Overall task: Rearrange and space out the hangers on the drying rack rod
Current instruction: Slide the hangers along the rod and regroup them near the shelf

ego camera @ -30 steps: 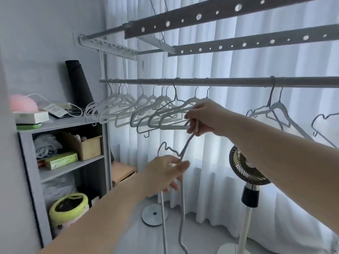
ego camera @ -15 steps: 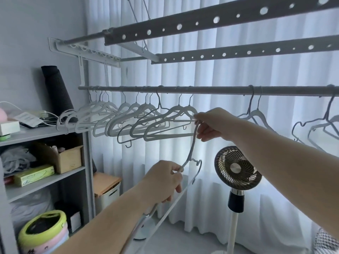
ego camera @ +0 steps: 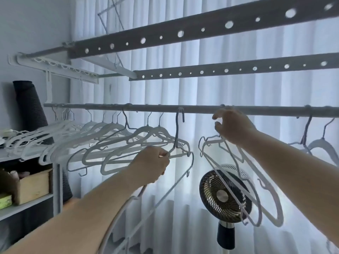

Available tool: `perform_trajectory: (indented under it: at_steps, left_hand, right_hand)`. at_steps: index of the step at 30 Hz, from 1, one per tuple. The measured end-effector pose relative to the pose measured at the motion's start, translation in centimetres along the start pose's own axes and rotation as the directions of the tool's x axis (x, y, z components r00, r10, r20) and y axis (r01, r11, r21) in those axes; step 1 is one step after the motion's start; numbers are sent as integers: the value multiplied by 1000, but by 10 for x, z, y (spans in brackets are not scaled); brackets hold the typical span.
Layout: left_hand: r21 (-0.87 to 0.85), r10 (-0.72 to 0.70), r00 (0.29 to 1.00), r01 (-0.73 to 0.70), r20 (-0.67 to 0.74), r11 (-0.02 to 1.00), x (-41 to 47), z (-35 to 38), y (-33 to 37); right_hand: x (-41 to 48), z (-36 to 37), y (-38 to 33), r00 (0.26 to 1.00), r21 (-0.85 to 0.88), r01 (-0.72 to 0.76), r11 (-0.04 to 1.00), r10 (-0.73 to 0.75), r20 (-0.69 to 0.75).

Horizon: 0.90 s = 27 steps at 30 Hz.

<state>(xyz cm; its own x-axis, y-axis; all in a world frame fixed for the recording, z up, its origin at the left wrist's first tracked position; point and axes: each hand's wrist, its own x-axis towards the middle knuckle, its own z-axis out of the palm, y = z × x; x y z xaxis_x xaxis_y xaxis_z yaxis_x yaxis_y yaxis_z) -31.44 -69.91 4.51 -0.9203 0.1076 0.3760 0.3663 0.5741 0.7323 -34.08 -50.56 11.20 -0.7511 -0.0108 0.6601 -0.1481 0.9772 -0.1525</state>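
Note:
A grey rod [ego camera: 201,108] runs across the drying rack. Several white hangers [ego camera: 110,140] hang bunched on its left half. My left hand [ego camera: 153,165] grips the shoulder of one grey hanger [ego camera: 177,132]; its hook sits over the rod just right of the bunch, and its body tilts down below my hand. My right hand [ego camera: 233,128] is just under the rod further right, fingers curled around the necks of two white hangers [ego camera: 238,182] that dangle slanted below it. Whether their hooks are on the rod is hidden. Two more hangers [ego camera: 313,143] hang at the far right.
Two perforated rack bars [ego camera: 183,33] run overhead. A standing fan [ego camera: 225,194] is below my right hand, in front of the white curtain [ego camera: 183,88]. A shelf unit [ego camera: 27,204] with a cardboard box [ego camera: 34,186] and a black cone [ego camera: 27,103] stands at the left.
My left hand lifted its hanger from low down up to the rod, and the hook now sits over it. My right hand slid right from the bunch, carrying two hangers.

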Motion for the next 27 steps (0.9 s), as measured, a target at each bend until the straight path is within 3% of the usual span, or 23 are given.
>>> perform_trajectory:
  at_steps: [5, 11, 27]
  left_hand:
    - [71, 46, 995, -40, -94, 997, 46, 17, 27]
    - [59, 6, 989, 3, -151, 998, 80, 38, 47]
    - [-3, -24, 999, 24, -45, 1000, 112, 74, 31]
  right_hand:
    - [18, -7, 44, 991, -190, 118, 975, -127, -36]
    - [44, -8, 71, 980, -241, 200, 950, -194, 49]
    - [72, 6, 76, 969, -265, 245, 933, -242, 44]
